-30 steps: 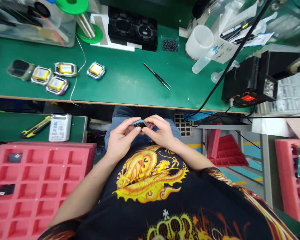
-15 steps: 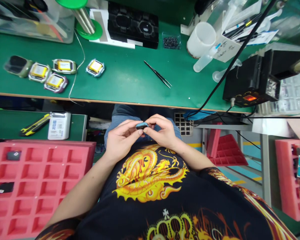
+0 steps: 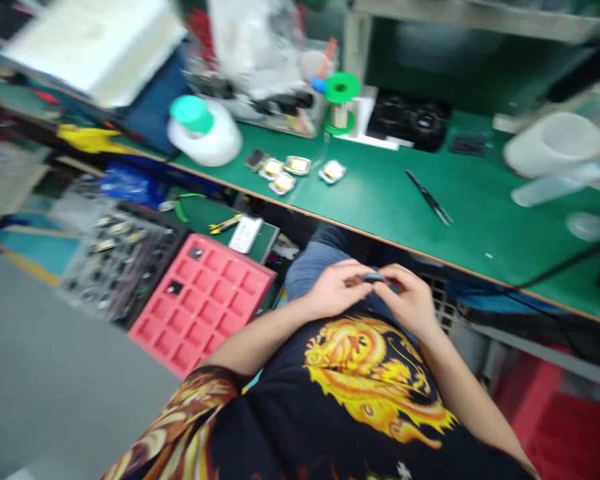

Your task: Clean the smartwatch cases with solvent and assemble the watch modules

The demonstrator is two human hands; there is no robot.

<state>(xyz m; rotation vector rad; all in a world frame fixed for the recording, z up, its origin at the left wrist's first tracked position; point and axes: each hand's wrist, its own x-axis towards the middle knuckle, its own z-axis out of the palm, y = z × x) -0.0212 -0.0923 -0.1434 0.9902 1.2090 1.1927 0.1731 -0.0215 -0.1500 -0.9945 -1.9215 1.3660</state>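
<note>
Over my lap, my left hand [image 3: 336, 291] and my right hand [image 3: 411, 299] pinch a small blue-edged, dark smartwatch case [image 3: 374, 277] between their fingertips. The fingers hide its ends, and blur hides its details. Beyond my hands, black tweezers [image 3: 430, 197] lie on the green bench [image 3: 370, 207]. An open watch case [image 3: 333, 172] with a pale battery inside sits alone, left of the tweezers. Several similar watch cases [image 3: 283, 183] are grouped farther left, with a dark one [image 3: 255, 159] at the end.
A red foam tray [image 3: 215, 293] with square pockets stands at lower left, beside clear trays [image 3: 110, 260] of small parts. A solder spool [image 3: 341, 107], white bottle [image 3: 207, 137], black tray [image 3: 410, 120] and white cup [image 3: 553, 143] line the bench's back. A dark cable [image 3: 570, 260] crosses at right.
The head view has swung left, so the bench and hands appear farther right and more of the left side shows. Both hands still hold the watch case over the lap.
</note>
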